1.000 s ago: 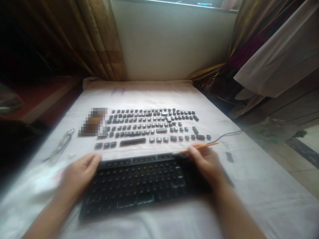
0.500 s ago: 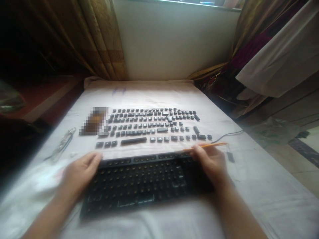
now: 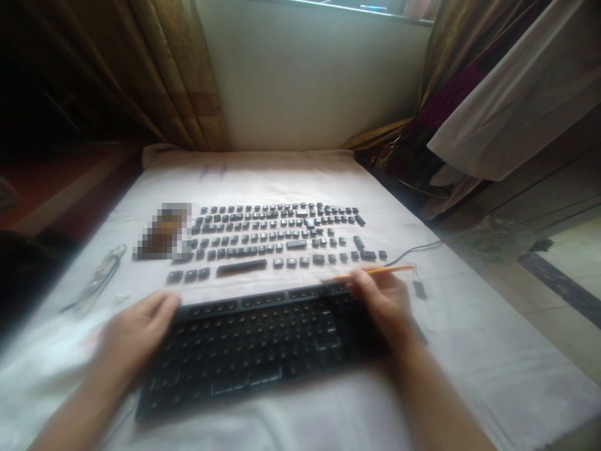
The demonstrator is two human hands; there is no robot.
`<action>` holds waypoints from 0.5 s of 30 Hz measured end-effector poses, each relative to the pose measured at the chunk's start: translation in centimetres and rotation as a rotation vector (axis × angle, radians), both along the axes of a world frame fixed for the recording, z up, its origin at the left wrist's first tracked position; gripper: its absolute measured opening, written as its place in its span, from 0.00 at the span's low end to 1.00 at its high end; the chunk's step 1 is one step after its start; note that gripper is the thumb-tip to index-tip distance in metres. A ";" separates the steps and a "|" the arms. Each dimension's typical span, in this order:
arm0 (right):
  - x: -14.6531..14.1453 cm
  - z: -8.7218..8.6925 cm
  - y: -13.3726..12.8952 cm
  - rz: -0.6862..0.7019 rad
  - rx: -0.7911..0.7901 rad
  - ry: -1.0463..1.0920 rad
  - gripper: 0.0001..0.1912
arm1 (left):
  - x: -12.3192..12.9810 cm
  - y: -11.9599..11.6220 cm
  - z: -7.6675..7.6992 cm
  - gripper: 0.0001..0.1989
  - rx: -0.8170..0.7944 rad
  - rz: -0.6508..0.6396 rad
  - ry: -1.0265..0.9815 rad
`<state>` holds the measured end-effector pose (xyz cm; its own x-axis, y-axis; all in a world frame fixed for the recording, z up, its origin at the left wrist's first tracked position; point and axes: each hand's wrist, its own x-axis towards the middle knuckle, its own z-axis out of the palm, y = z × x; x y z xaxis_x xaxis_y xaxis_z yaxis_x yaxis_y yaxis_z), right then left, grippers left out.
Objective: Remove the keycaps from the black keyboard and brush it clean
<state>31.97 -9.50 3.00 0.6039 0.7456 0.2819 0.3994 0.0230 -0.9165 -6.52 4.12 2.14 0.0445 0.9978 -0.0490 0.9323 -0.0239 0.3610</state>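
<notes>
A black keyboard (image 3: 244,351) without its keycaps lies tilted slightly in front of me, its bare switch posts showing. My left hand (image 3: 141,326) grips its upper left corner, the thumb pressed along the edge. Over the keyboard's right end, my right hand (image 3: 378,297) pinches a slim orange-handled paintbrush (image 3: 385,270) held nearly level; its blurred tip points left above the back edge. The right palm covers part of the keyboard's right side. Beyond the keyboard, loose black keycaps (image 3: 256,237) lie in rows, with a long spacebar (image 3: 241,267) in the nearest row.
A white cloth (image 3: 469,338) covers the table. Left of the keycaps lies a pixelated rectangular item (image 3: 162,232), and nearer me a coiled cable (image 3: 103,272). A dark cord (image 3: 413,248) runs off the right edge. Curtains (image 3: 183,81) hang beyond the table.
The whole scene has shifted slightly left as my view turned right. Both hands keep the same hold on the keyboard and the paintbrush.
</notes>
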 end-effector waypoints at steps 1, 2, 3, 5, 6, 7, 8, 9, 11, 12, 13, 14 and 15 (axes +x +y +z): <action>0.0 0.2 0.0 0.015 -0.023 -0.026 0.14 | 0.0 0.0 0.0 0.24 -0.003 0.002 0.003; -0.1 0.4 0.0 0.035 -0.050 -0.057 0.14 | 0.0 0.0 0.0 0.24 -0.001 0.006 0.005; -0.2 0.5 0.1 0.057 -0.074 -0.087 0.14 | 0.0 0.0 0.0 0.24 0.001 0.008 0.004; -0.5 0.7 0.1 0.094 -0.101 -0.118 0.15 | 0.1 0.0 0.1 0.23 0.016 0.005 -0.010; -0.6 0.8 0.2 0.105 -0.102 -0.110 0.16 | 0.1 0.0 0.1 0.22 0.029 0.002 -0.021; -0.7 0.9 0.2 0.116 -0.101 -0.088 0.17 | 0.2 -0.1 0.1 0.21 0.041 -0.003 -0.032; -0.8 0.9 0.2 0.128 -0.102 -0.063 0.18 | 0.3 -0.1 0.2 0.20 0.049 -0.007 -0.038; -0.9 0.9 0.2 0.136 -0.101 -0.038 0.19 | 0.3 -0.1 0.3 0.20 0.051 -0.009 -0.040; -0.8 0.9 0.2 0.125 -0.077 -0.001 0.19 | 0.4 -0.2 0.4 0.19 0.040 -0.006 -0.031; -0.7 0.9 0.1 0.102 -0.053 0.009 0.19 | 0.4 -0.2 0.5 0.19 0.033 -0.006 -0.025; -0.6 0.9 0.1 0.077 -0.035 0.013 0.18 | 0.4 -0.2 0.5 0.19 0.029 -0.008 -0.022; -0.4 0.9 0.1 0.052 -0.025 0.008 0.18 | 0.4 -0.2 0.5 0.19 0.028 -0.011 -0.021; -0.3 0.9 0.1 0.036 -0.028 -0.008 0.17 | 0.3 -0.1 0.5 0.20 0.030 -0.015 -0.019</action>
